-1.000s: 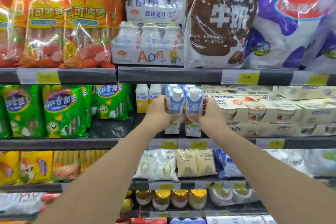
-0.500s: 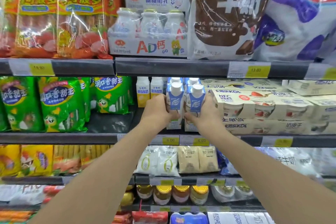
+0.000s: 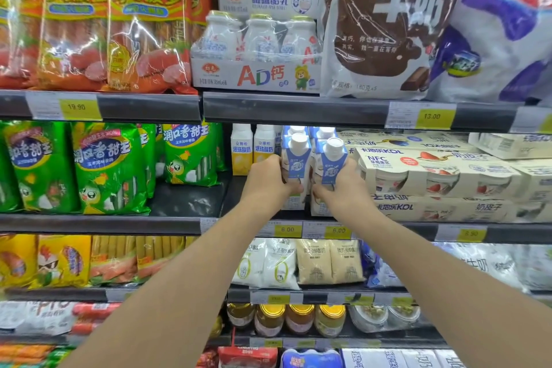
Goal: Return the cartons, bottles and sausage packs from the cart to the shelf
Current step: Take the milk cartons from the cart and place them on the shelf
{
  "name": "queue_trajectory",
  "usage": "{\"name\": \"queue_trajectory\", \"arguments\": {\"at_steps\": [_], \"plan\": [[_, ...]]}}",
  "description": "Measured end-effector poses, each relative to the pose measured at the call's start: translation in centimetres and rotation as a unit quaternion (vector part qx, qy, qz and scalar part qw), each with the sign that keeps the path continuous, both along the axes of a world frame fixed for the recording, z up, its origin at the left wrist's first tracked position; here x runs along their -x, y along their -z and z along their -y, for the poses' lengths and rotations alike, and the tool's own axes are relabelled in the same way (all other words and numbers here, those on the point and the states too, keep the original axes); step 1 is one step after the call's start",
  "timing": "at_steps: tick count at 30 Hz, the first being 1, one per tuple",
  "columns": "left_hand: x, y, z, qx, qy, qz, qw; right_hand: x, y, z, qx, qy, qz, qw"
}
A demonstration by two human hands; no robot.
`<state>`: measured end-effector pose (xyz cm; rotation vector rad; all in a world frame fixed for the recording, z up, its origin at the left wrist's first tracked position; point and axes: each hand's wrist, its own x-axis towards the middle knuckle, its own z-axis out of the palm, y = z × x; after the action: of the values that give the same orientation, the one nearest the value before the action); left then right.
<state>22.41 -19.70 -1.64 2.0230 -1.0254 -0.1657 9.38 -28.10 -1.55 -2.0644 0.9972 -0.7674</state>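
Between both hands, two upright blue-and-white capped cartons stand side by side over the dark shelf ledge (image 3: 185, 203), left hand (image 3: 265, 181) gripping the left carton (image 3: 297, 164), right hand (image 3: 343, 191) gripping the right carton (image 3: 333, 166), matching cartons directly behind.

Bright, even shop light falls from above. Glare streaks the orange sausage packs (image 3: 116, 24) and the wrapped bottle tray (image 3: 257, 48). Deep shade sits under each shelf (image 3: 298, 110). Edges bend and blur; the lowest rows are soft.
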Motion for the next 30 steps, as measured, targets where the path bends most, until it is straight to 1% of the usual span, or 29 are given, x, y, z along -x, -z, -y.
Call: {"name": "queue_trajectory", "arguments": {"at_steps": [5, 11, 14, 17, 18, 20, 22, 24, 26, 28, 30], "plan": [[0.1, 0.0, -0.1, -0.002, -0.001, -0.008, 1.000, 0.1, 0.0, -0.5, 0.011, 0.009, -0.003, 1.000], [0.1, 0.3, -1.4, -0.031, -0.005, -0.019, 0.999, 1.1, 0.3, -1.5, -0.010, 0.002, -0.020, 1.000], [0.0, 0.3, -2.9, -0.069, -0.016, 0.012, 0.997, 2.3, 0.1, -2.4, -0.005, -0.006, -0.028, 1.000], [-0.3, -0.1, -4.5, -0.085, -0.015, 0.067, 0.994, 4.0, 0.0, -3.2, 0.019, -0.018, -0.029, 0.999], [-0.1, -0.3, -4.8, -0.088, -0.002, 0.089, 0.992, 4.7, 0.0, -3.4, 0.028, -0.019, -0.035, 0.999], [1.0, -0.7, -5.0, -0.102, 0.056, 0.118, 0.986, 6.2, 0.3, -3.5, 0.055, -0.012, -0.069, 0.996], [3.1, -0.7, -4.6, -0.134, 0.147, 0.136, 0.971, 8.0, 0.8, -3.3, 0.085, 0.001, -0.116, 0.990], [6.0, -0.4, -3.6, -0.174, 0.243, 0.160, 0.941, 10.3, 1.4, -2.9, 0.119, 0.017, -0.163, 0.979], [9.0, 0.2, -2.1, -0.200, 0.319, 0.194, 0.906, 13.0, 2.1, -2.5, 0.145, 0.034, -0.207, 0.967], [12.2, 1.0, -0.4, -0.219, 0.364, 0.234, 0.874, 16.2, 2.9, -2.1, 0.149, 0.058, -0.271, 0.949], [15.6, 1.6, 1.1, -0.232, 0.390, 0.275, 0.848, 19.8, 4.0, -1.5, 0.150, 0.076, -0.334, 0.928]]}}
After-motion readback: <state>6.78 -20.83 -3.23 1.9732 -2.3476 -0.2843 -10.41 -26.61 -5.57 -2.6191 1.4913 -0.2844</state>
